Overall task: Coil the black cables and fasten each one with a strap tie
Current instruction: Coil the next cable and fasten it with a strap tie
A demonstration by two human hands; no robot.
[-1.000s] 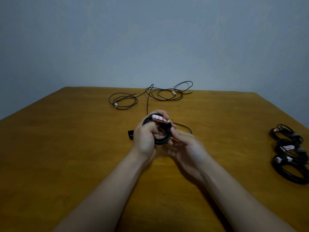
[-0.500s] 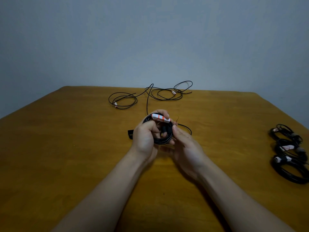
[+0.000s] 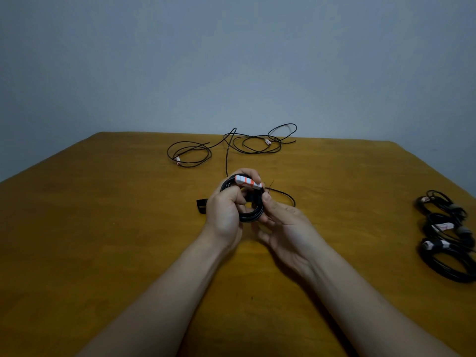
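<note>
Your left grip holds the coiled black cable with curled fingers, over the middle of the worktop. Your right grip pinches the right side of the same coil. A white and orange tag sits on top of the coil. One black strap tie lies just beside your left grip. Three other coils lie well apart, at the right.

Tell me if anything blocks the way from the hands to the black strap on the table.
Nothing visible does. The black strap lies on the table just beside the left hand, one end hidden behind it. Both hands are busy, though: the left hand and the right hand hold the coiled cable.
</note>
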